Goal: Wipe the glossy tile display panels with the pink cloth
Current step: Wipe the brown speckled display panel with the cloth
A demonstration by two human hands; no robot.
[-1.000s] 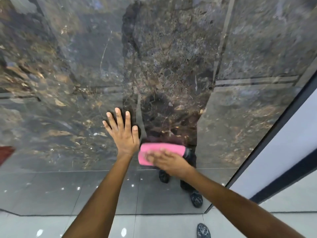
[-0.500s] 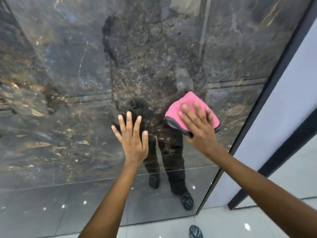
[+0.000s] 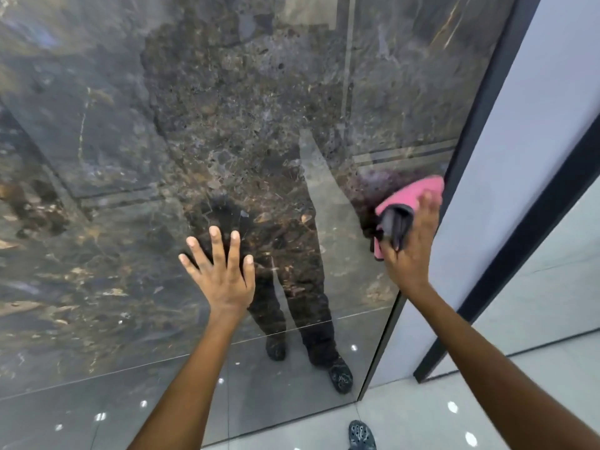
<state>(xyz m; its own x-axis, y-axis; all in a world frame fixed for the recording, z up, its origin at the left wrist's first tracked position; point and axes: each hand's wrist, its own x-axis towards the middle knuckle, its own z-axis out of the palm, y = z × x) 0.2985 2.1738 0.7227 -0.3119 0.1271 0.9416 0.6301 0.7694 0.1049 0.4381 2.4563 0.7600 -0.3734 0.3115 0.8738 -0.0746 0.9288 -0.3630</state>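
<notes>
- Left hand (image 3: 224, 276) stays flat on the dark marble-look tile panel (image 3: 113, 190), fingers spread, gripping nothing.
- Right hand (image 3: 410, 245), pressing the folded pink cloth (image 3: 414, 193), has swept rightward to the panel's black edge trim (image 3: 470, 157); this stroke looks finished, so a return pass likely follows.

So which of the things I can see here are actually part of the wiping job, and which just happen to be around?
Part of the job:
- pink cloth, pressed to the panel near its right edge
- glossy dark tile panel
- right hand, holding the cloth
- left hand, flat on the panel

Just around:
- dark frame strip
- pale wall panel
- shoe on the floor
</notes>
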